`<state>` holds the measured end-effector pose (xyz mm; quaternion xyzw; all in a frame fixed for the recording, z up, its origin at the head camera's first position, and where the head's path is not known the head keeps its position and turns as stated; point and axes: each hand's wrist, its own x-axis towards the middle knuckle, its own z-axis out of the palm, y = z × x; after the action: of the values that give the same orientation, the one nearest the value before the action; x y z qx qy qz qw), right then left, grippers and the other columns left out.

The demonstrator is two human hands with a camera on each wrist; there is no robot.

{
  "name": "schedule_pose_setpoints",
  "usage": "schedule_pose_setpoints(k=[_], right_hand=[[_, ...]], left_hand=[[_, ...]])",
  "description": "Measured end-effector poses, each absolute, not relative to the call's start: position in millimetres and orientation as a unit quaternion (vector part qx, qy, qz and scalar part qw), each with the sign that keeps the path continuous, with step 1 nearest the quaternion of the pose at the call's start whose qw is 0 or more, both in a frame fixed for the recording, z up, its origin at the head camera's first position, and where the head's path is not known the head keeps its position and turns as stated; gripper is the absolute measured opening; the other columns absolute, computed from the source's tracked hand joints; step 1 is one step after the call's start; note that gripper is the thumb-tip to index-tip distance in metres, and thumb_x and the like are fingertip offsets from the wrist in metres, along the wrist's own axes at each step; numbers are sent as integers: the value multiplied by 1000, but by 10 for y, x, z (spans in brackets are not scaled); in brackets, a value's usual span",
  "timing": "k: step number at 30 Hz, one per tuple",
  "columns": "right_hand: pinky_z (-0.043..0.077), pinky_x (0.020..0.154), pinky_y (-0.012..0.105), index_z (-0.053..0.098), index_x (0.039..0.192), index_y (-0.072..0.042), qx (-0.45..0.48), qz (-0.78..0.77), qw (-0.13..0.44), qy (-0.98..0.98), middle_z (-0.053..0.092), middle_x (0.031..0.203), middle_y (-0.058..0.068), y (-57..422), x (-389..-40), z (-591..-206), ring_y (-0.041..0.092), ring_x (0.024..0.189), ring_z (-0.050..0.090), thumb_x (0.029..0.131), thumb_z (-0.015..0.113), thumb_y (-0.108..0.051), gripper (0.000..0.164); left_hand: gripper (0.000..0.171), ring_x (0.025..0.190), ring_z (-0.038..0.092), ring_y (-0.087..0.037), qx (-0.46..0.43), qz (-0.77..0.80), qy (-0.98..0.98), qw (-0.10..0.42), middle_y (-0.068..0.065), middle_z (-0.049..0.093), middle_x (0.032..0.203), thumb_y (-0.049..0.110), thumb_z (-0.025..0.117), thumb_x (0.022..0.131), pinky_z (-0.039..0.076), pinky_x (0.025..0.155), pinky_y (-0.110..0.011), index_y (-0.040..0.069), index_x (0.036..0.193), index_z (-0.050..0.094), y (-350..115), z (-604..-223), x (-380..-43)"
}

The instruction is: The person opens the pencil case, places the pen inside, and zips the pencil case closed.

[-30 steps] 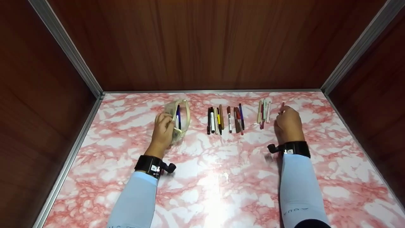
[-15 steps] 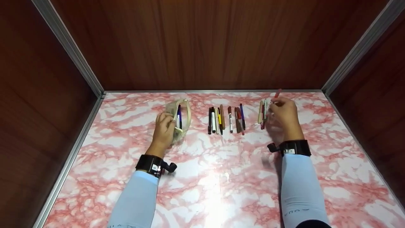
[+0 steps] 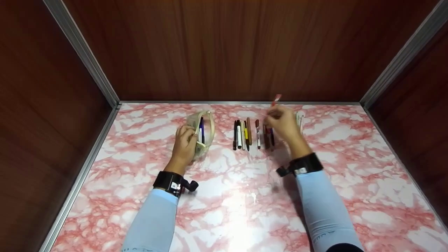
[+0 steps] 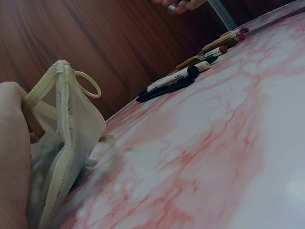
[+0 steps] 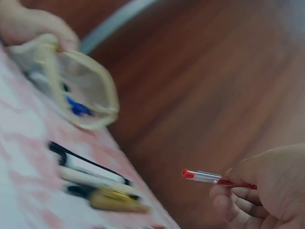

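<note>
My left hand grips the near-left side of a pale yellow mesh pencil pouch, its zipped mouth held apart. Inside it a blue pen and a few others show; in the right wrist view blue pen ends sit within the mouth. My right hand pinches a red pen with a clear cap, raised above the table over the middle pens. In the left wrist view the pouch stands beside my left palm, and the fingertips of the right hand appear at the top.
A row of pens and markers lies right of the pouch, with a brown-capped marker beside it. More pens lie partly under my right hand. Pale green and white pens lie farther right. Wooden panels close off the table's back and sides.
My right hand has lifted the red pen from the right side of the table and carried it left, over the middle pens. My left hand stays on the pouch.
</note>
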<state>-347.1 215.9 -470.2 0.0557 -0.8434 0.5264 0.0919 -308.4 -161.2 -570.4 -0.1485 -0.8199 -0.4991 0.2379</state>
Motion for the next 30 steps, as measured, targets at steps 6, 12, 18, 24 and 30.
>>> schedule_pose_setpoints(k=[6, 12, 18, 24, 30], right_hand=[[71, 86, 36, 73, 131, 5, 92, 536, 20, -839, 80, 122, 25, 1582, -3494, -4746, 19, 94, 78, 101, 76, 0, 31], [71, 79, 39, 75, 120, 5, 131, 546, -7, -827, 83, 108, 25, 1054, -3546, -4824, 20, 81, 79, 99, 73, 2, 21], [71, 85, 44, 76, 121, 3, 146, 519, -31, -841, 83, 110, 23, 642, -3544, -4931, 33, 91, 82, 100, 75, 0, 22], [67, 81, 32, 76, 121, 6, 162, 504, -29, -848, 84, 110, 22, 430, -3547, -4971, 20, 89, 78, 100, 78, -1, 22], [66, 76, 27, 79, 123, 4, 185, 496, -79, -845, 84, 111, 22, 300, -3525, -4987, 17, 87, 77, 102, 76, 0, 22]], left_hand=[[16, 139, 52, -47, -153, -505, -813, 246, -28, 66, 129, 6, 59, 102, 39, 128, -60, -6, 93, 65, -1603, -5723, -3069], [18, 139, 53, -48, -150, -510, -809, 252, -28, 66, 127, 6, 59, 103, 39, 127, -61, -6, 92, 66, -1613, -5729, -3078], [19, 139, 52, -47, -142, -513, -810, 244, -28, 66, 128, 7, 58, 104, 39, 128, -60, -6, 92, 65, -1612, -5714, -3088], [18, 137, 53, -45, -135, -518, -810, 238, -27, 66, 128, 6, 58, 104, 41, 126, -58, -6, 93, 65, -1597, -5695, -3087], [17, 132, 55, -44, -138, -514, -810, 247, -26, 66, 126, 6, 58, 103, 44, 120, -56, -5, 94, 66, -1603, -5706, -3086]])
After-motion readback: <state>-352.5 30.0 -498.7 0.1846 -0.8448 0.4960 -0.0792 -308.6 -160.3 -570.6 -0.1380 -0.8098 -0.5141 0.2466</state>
